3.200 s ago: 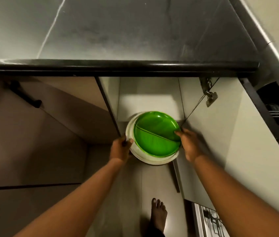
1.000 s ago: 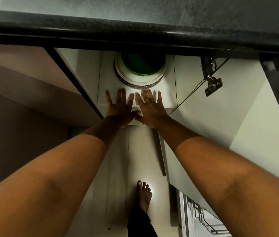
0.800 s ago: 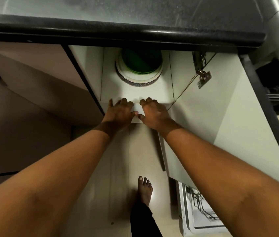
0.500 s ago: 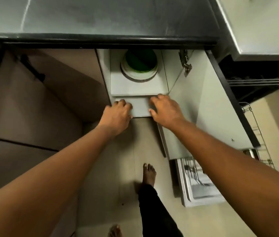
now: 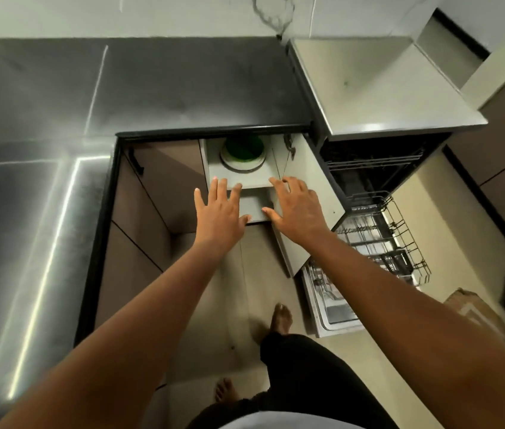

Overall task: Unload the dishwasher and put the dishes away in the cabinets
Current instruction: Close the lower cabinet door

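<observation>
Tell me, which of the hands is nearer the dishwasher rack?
Right. The right hand is by the cabinet door, beside the dishwasher rack; the left hand is farther left.

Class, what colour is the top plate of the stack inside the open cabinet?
Green, over white plates; clearest in the head view.

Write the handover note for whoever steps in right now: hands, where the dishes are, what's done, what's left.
Left hand: open, holds nothing, fingers spread over the front edge of the cabinet shelf.
Right hand: open, holds nothing, beside the left at the same shelf.
Plate stack, green plate on top: on the shelf, partly hidden under the countertop.
Done: that stack is put away.
Left: cabinet door stands open. Dishwasher is open with its lower rack pulled out; what remains in the racks is too hard to make out, so check them.
</observation>
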